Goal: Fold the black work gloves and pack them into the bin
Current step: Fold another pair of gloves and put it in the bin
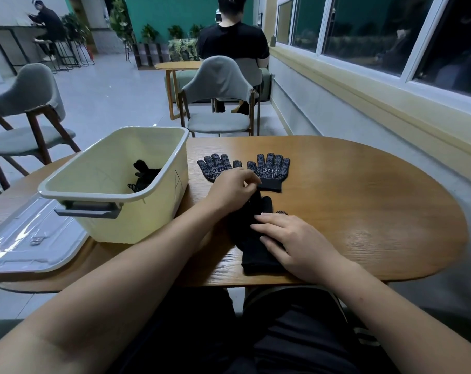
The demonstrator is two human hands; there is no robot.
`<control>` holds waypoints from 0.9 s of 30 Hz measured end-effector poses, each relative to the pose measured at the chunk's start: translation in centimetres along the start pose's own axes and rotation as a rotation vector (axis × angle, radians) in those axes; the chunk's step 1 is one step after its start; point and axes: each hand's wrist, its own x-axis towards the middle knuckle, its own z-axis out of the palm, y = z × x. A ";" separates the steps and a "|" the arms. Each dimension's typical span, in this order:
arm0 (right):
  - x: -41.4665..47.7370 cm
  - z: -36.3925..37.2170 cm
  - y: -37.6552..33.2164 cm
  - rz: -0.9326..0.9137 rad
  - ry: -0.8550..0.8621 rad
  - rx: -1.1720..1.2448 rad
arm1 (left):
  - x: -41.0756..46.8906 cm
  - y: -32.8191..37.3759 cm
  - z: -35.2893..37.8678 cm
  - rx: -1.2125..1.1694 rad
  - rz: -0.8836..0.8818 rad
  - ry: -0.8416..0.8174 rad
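Now the right hand (296, 238) presses flat on a black glove (251, 255), left hand (233, 188) pinching it, beside bin (148, 222) "A".

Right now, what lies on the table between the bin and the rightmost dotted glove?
Head view: the left dotted glove lies flat there, cuff hidden by the left hand.

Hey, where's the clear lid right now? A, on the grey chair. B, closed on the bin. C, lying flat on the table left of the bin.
C: the clear lid lies flat on the table, left of the open bin.
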 end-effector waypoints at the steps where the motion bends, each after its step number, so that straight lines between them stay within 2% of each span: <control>1: 0.0 0.0 0.0 0.001 0.010 0.000 | 0.0 0.4 0.0 0.006 -0.005 -0.044; 5: -0.1 0.0 -0.1 0.001 0.034 -0.002 | 0.0 1.3 0.3 0.062 0.007 -0.126; 8: 0.0 0.0 -0.1 0.002 0.019 -0.003 | -0.1 0.8 0.8 0.116 0.057 -0.135; 13: 0.0 0.1 0.1 0.001 0.019 -0.003 | 0.1 0.7 0.9 0.063 0.116 -0.086; 19: 0.1 0.2 0.1 -0.006 0.025 -0.006 | 0.1 0.7 1.0 0.059 0.095 -0.125; 27: 0.0 0.1 0.0 -0.004 0.022 -0.009 | 0.1 0.8 0.8 0.082 0.159 -0.146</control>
